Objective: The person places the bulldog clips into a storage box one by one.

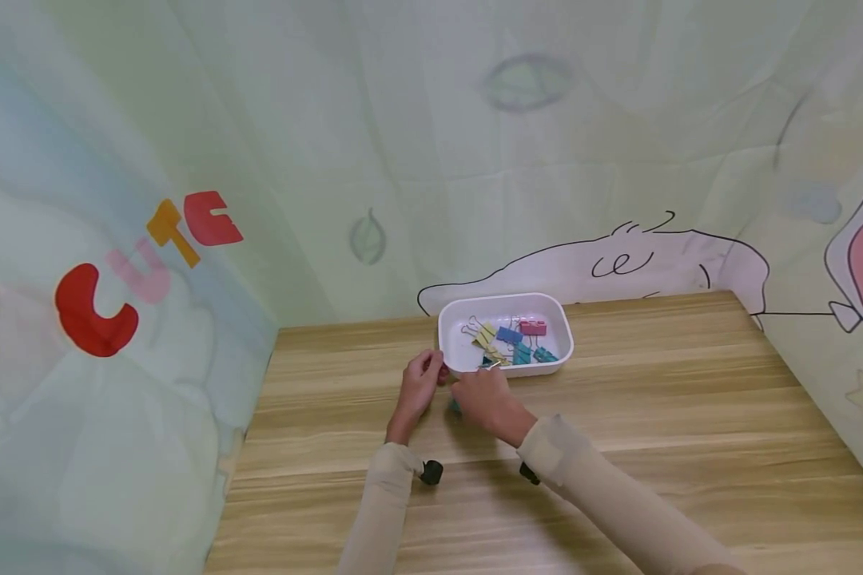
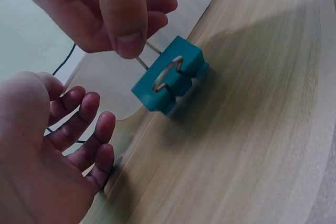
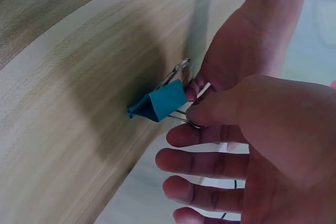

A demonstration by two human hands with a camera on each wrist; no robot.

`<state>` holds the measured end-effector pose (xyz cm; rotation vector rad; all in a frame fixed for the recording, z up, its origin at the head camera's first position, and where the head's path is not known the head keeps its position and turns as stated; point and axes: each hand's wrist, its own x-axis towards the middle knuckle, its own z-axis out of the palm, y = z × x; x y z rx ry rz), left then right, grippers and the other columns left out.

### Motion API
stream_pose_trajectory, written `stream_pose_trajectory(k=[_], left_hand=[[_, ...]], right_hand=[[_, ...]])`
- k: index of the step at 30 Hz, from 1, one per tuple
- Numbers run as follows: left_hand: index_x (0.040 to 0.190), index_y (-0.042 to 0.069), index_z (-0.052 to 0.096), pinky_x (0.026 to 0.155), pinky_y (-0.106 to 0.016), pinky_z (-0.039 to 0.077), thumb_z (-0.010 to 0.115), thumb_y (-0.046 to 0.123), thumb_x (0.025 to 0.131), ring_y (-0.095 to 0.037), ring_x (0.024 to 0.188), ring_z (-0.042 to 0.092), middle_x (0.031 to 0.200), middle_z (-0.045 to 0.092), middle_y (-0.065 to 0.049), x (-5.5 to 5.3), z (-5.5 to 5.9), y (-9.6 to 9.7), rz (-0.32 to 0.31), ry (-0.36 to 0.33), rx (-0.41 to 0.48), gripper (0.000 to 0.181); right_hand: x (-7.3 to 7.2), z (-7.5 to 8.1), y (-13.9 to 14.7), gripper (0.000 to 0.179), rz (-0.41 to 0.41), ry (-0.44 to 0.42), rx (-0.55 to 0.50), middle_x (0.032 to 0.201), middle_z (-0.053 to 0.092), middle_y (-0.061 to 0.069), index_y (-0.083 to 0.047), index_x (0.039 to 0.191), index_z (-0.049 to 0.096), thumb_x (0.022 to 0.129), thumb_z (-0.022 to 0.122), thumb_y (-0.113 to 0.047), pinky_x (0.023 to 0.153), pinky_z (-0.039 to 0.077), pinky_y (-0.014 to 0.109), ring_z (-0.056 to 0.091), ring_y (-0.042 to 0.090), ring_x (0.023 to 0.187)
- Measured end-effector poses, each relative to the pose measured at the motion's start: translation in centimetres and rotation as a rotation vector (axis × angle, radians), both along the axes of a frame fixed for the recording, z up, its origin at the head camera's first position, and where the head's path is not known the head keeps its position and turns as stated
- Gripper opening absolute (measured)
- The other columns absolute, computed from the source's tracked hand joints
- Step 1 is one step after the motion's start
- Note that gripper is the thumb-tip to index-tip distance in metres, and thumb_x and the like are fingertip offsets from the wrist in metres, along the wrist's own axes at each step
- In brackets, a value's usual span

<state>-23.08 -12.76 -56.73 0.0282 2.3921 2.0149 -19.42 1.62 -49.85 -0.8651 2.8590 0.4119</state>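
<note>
A teal binder clip (image 3: 167, 100) hangs by one wire handle from my right hand (image 1: 483, 397), pinched between thumb and index finger. Its other handle is folded against the body in the left wrist view. The clip is low over the wooden table, just in front of a white plastic tray (image 1: 562, 355). At the tray's front left corner, my left hand (image 1: 417, 389) pinches the rim with thumb and fingertips, its other fingers (image 2: 94, 148) loosely bent. Inside the tray lie a yellow binder clip (image 1: 484, 334), a blue binder clip (image 1: 509, 335), a pink binder clip (image 1: 533, 327) and several teal ones.
The wooden table (image 1: 654, 399) meets a printed fabric backdrop (image 1: 316, 200) behind the tray and at both sides. Each wrist wears a small black device, the left wrist device (image 1: 432, 472) showing most clearly.
</note>
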Motion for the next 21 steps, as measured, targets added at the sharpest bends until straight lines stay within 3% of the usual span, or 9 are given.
stream_pose_trajectory(k=[4, 10, 17, 21], left_hand=[[0.105, -0.013, 0.064, 0.075, -0.035, 0.06, 0.049, 0.019, 0.112, -0.027, 0.082, 0.066, 0.094, 0.068, -0.025, -0.2, -0.6, 0.0, 0.02, 0.014, -0.018, 0.036], [0.104, -0.01, 0.065, 0.072, -0.029, 0.059, 0.05, 0.019, 0.111, -0.018, 0.079, 0.064, 0.091, 0.068, -0.019, -0.1, -0.6, 0.1, 0.036, 0.01, -0.03, 0.034], [0.106, -0.012, 0.064, 0.075, -0.033, 0.06, 0.049, 0.019, 0.112, -0.022, 0.081, 0.065, 0.092, 0.068, -0.019, -0.1, -0.6, 0.1, 0.029, 0.004, -0.031, 0.035], [0.105, -0.012, 0.065, 0.077, -0.039, 0.061, 0.049, 0.02, 0.112, -0.029, 0.083, 0.067, 0.094, 0.068, -0.023, -0.1, -0.7, 0.1, 0.021, 0.018, -0.017, 0.036]], right_hand=[[-0.2, 0.5, 0.4, 0.02, -0.023, -0.066, -0.013, 0.08, 0.064, 0.002, -0.015, 0.097, 0.074, 0.095, 0.074, -0.035, 0.069, 0.06, 0.04, 0.058, 0.019, 0.066], [-0.6, 1.3, 1.1, 0.022, -0.075, -0.142, -0.066, 0.08, 0.062, 0.004, -0.012, 0.096, 0.073, 0.099, 0.07, -0.034, 0.063, 0.058, 0.037, 0.056, 0.02, 0.066], [-1.0, 2.8, 2.3, 0.026, -0.105, -0.177, -0.146, 0.085, 0.061, 0.005, -0.01, 0.102, 0.073, 0.097, 0.071, -0.035, 0.073, 0.059, 0.045, 0.056, 0.022, 0.071], [-1.2, 4.1, 3.1, 0.02, -0.101, -0.17, -0.19, 0.082, 0.06, 0.005, -0.01, 0.1, 0.072, 0.095, 0.073, -0.029, 0.069, 0.058, 0.043, 0.055, 0.022, 0.071]])
